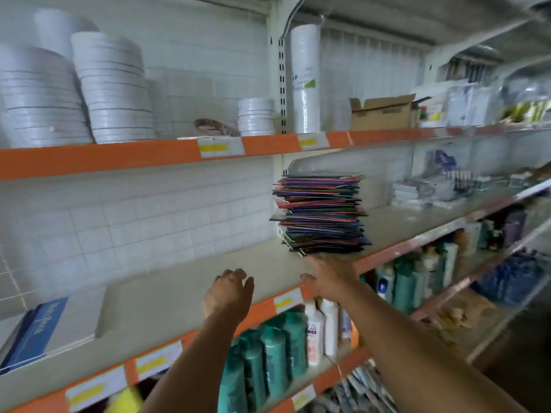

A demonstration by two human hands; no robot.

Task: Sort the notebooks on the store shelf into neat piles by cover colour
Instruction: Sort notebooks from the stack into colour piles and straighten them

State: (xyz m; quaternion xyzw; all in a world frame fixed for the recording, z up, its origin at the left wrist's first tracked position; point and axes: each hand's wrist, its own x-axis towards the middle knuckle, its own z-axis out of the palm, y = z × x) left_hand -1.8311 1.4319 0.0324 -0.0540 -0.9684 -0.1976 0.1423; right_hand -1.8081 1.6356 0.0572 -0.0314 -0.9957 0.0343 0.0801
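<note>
Stack: notebooks [320,214] in one tall mixed pile, centre right of the frame, on the middle shelf [185,289] against the upright post; nothing sorted yet, as far as I can judge.
Covers: edges show red, blue, green, purple, jumbled; corners stick out at several levels, so the pile is ragged.
Left hand: left hand [228,293] at lower centre over the shelf's front, fingers loosely curled, holding nothing.
Right hand: right hand [329,278] just below the pile's near bottom corner, fingers spread; contact with the pile not clear through blur.
Handling, judged: thin soft-cover books, floppy singly, light each but heavy as a whole pile; glossy covers likely to slide on one another.
Where to hold, judged: take small batches off the top, thumb above and fingers beneath a near edge; steady the rest with the other hand.
Space: bare shelf left of the pile suits the colour piles.
Risk: tugging from low down could topple it.
</note>
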